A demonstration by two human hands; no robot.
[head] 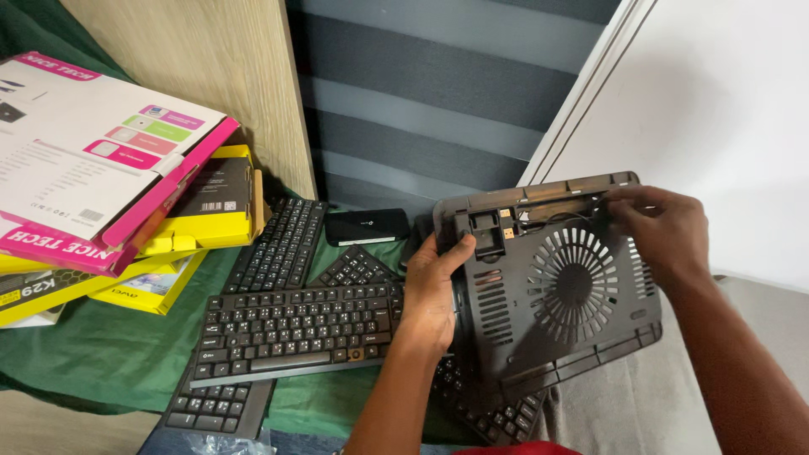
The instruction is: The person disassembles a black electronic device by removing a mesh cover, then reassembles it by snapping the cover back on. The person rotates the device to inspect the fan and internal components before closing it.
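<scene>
I've got the black cooling pad tilted up over the keyboards. L hand fingers clamp its left edge, R hand fingers pinch the thin cable at top. Best keep L grip firm, tug cable gently.

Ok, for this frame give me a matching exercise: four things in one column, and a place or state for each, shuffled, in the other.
Things:
1. cooling pad
2. top keyboard
3. small black box
4. pink and white box

Places or states:
A. lies on top of the yellow boxes
B. held up between both hands
C. lies on the green cloth by the striped wall
D. lies across other keyboards

Pairs: 1-B, 2-D, 3-C, 4-A. The left hand grips the pad's left edge; the right hand pinches its top right corner.
</scene>
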